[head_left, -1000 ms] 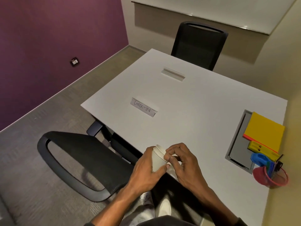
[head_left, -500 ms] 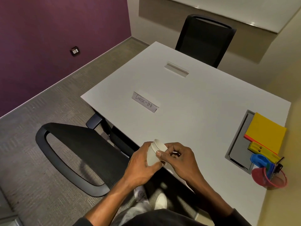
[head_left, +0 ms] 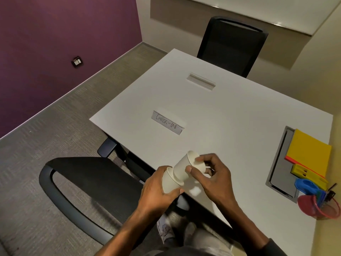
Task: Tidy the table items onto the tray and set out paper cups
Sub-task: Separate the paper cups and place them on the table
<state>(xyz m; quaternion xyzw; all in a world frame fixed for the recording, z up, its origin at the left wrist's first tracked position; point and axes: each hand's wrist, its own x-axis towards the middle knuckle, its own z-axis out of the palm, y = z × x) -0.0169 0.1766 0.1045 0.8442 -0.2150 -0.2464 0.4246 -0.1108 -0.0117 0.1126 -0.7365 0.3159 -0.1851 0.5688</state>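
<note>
The left hand (head_left: pixel 159 189) is wrapping around the lower paper cup (head_left: pixel 169 182), holding it tight. The right hand (head_left: pixel 212 179) is pinching the upper paper cup (head_left: pixel 187 168) with thumb and fingers. The upper cup is lying tilted, its open end touching the lower cup's rim. Both cups are hanging over the near edge of the white table (head_left: pixel 230 115). Far off to the right of the hands, a grey tray (head_left: pixel 280 163) is holding a yellow pad (head_left: pixel 310 152). Past the hands, a paper sign (head_left: pixel 167 122) is sitting on the table.
</note>
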